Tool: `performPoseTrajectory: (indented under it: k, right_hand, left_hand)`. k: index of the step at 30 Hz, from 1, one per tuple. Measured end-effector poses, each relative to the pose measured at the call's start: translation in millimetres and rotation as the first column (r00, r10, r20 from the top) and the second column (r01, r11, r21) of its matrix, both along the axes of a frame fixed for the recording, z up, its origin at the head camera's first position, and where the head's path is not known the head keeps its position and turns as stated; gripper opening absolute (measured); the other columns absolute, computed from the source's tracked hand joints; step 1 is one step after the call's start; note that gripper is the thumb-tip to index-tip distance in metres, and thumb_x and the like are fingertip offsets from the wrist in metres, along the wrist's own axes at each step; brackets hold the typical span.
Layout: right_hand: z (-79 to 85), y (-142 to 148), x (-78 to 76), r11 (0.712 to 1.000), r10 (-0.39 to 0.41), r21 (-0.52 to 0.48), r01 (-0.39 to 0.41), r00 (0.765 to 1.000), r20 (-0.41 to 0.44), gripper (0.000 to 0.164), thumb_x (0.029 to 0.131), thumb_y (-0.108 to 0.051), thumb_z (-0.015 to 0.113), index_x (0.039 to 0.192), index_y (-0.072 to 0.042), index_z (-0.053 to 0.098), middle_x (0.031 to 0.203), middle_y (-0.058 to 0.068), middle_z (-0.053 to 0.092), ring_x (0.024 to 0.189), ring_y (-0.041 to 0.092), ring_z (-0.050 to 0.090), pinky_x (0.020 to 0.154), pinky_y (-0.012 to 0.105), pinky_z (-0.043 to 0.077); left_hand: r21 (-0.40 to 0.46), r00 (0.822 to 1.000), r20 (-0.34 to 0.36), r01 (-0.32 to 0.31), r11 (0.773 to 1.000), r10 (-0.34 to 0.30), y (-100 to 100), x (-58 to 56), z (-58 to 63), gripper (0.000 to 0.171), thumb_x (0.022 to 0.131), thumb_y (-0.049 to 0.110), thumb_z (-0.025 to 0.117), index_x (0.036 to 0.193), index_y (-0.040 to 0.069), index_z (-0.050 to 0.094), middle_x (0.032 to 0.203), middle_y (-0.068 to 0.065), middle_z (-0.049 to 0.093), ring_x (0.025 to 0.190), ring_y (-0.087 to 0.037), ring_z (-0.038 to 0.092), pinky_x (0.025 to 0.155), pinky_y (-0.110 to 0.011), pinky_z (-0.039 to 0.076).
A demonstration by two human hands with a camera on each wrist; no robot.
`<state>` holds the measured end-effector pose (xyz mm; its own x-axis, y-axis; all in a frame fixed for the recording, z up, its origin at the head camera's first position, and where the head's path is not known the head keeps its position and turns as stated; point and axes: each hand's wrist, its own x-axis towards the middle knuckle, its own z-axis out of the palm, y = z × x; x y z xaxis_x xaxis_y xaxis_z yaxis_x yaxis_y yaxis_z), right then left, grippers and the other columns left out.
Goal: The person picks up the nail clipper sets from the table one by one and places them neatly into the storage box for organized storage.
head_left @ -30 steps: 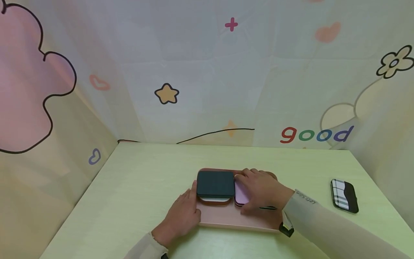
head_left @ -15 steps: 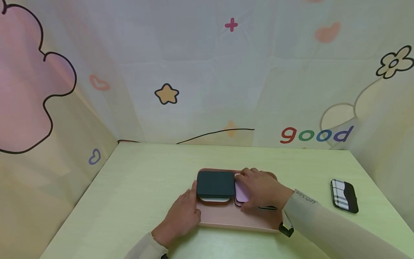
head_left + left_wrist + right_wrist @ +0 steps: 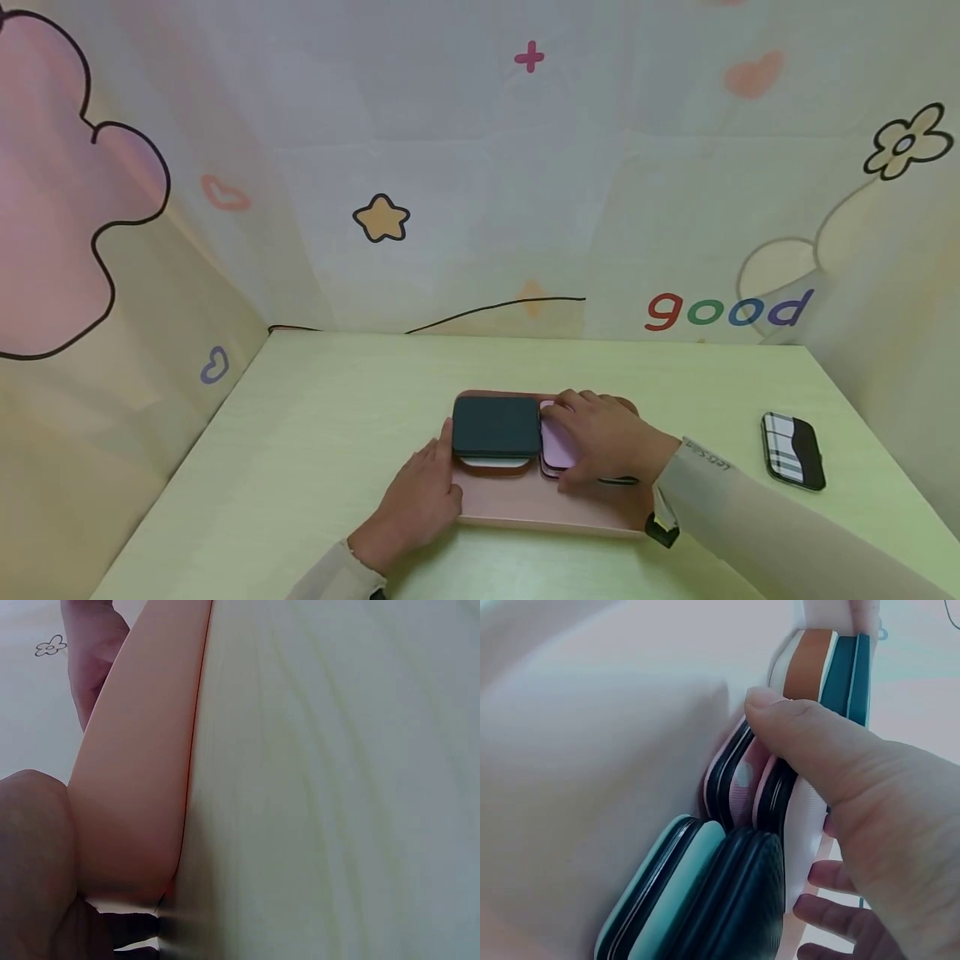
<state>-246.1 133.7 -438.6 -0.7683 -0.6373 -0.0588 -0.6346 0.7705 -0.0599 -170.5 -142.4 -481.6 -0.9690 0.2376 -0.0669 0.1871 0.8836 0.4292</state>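
A shallow pink tray [image 3: 525, 504] lies on the table, holding several flat, round-cornered cases. My left hand [image 3: 416, 500] is at the tray's left side in the head view, its fingers lying along the wall and its thumb near the front corner. My right hand [image 3: 611, 437] grips a light pink case [image 3: 557, 446], thumb at the near edge and fingers reaching over the far edge. Under it, in the right wrist view, sits a pink dotted case [image 3: 742, 776]. A dark green case [image 3: 497, 425] tops the stack to the left. The right hand partly hides the cases beneath it.
A black and plaid case [image 3: 793, 450] lies apart on the table at the right. In the right wrist view a mint case [image 3: 671, 889] and a black case [image 3: 739, 900] stand beside the pink ones. A patterned curtain [image 3: 465, 167] hangs behind the table.
The head view has shifted slightly. Both hands keep nearly the same places; at the near edge of the pink case, a little more of the case below shows.
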Motion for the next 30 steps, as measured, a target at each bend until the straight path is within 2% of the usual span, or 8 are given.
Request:
performPoseTrajectory:
  k: [8,13,18,24,30]
  right_hand:
    - [2.4,1,2.0,1.000,-0.001,-0.003,0.001,1.000,0.001,0.090,0.068,-0.066,0.080,0.141,-0.021,0.053,0.139,0.004,0.053,0.121,0.028,0.054,0.091,0.061,0.047]
    - [-1.0,6,1.2,1.000,0.010,-0.011,-0.010,1.000,-0.001,0.090,0.068,-0.069,0.079,0.140,-0.022,0.053,0.139,0.002,0.053,0.124,0.026,0.053,0.099,0.058,0.044]
    - [-0.5,13,0.7,0.996,0.036,-0.086,-0.033,0.998,0.043,0.088,0.071,-0.065,0.080,0.141,-0.018,0.053,0.139,0.005,0.053,0.123,0.027,0.054,0.105,0.055,0.042]
    - [6.5,27,-1.3,0.987,-0.034,-0.152,0.053,0.992,0.122,0.084,0.076,-0.063,0.077,0.144,-0.020,0.053,0.139,0.002,0.053,0.123,0.024,0.054,0.105,0.048,0.047]
    - [12.2,49,-0.7,0.973,-0.107,-0.190,0.128,0.987,0.119,0.067,0.082,-0.055,0.075,0.137,-0.020,0.057,0.132,0.004,0.056,0.115,0.024,0.057,0.096,0.048,0.053]
  left_hand:
    - [0.004,1.000,0.003,-0.001,1.000,0.001,-2,-0.5,-0.1,0.076,0.098,0.020,0.043,0.160,0.002,0.005,0.160,-0.018,0.033,0.148,-0.035,0.032,0.118,-0.053,0.030]
    - [0.014,1.000,0.007,-0.002,1.000,0.002,-1,0.0,0.5,0.076,0.097,0.020,0.044,0.160,0.001,0.005,0.160,-0.018,0.033,0.148,-0.036,0.032,0.118,-0.055,0.030]
    - [0.006,1.000,0.018,-0.010,1.000,0.010,-1,-0.2,0.6,0.077,0.097,0.022,0.043,0.161,0.003,0.005,0.161,-0.017,0.033,0.149,-0.035,0.031,0.118,-0.054,0.030]
    - [0.002,1.000,0.019,-0.011,1.000,0.011,-1,0.2,0.4,0.077,0.097,0.021,0.044,0.161,0.003,0.005,0.160,-0.018,0.033,0.148,-0.035,0.032,0.118,-0.054,0.030]
    - [0.007,1.000,0.008,-0.007,1.000,0.007,-1,1.7,1.6,0.077,0.097,0.019,0.045,0.160,0.001,0.006,0.159,-0.019,0.035,0.148,-0.036,0.033,0.117,-0.055,0.031]
